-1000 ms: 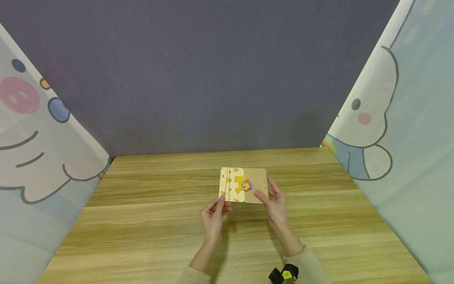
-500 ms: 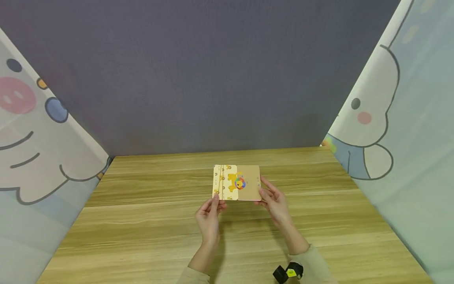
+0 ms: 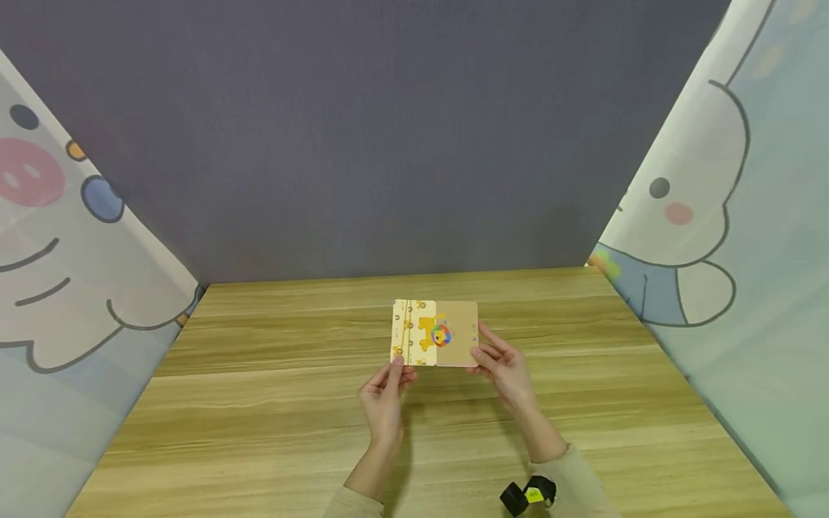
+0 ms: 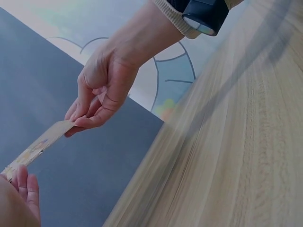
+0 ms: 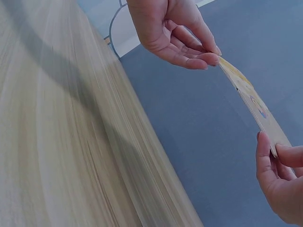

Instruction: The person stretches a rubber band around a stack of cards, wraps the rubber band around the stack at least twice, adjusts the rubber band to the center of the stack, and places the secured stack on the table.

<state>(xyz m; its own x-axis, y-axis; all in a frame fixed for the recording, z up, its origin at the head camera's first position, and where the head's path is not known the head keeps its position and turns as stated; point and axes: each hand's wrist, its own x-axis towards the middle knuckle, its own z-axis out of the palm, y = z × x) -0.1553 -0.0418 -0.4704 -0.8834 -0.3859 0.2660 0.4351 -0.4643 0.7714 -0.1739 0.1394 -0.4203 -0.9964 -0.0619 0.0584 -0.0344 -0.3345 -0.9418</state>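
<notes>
A small thin notebook (image 3: pixel 453 332), cream with a bear-like pattern on its left part and plain tan on its right, is held up above the table. A yellow lion with a multicoloured mane spans the two parts. My left hand (image 3: pixel 383 401) pinches its lower left corner, thumb on top. At the lower right edge my right hand (image 3: pixel 508 374) grips it between thumb and fingers. Seen nearly edge-on in the right wrist view, the notebook (image 5: pixel 251 97) bows slightly and shows layered edges. Its underside is mostly hidden.
Beneath the hands lies a wood-grain table (image 3: pixel 272 403). A dark grey panel (image 3: pixel 388 144) rises behind it, and cartoon-print sheets (image 3: pixel 686 165) flank both sides. A black wrist device (image 3: pixel 527 496) sits at the right sleeve.
Both hands and the notebook have shifted a little left. The right thumb has slid from the tan face out to the notebook's right edge. Over the last half second little has moved.
</notes>
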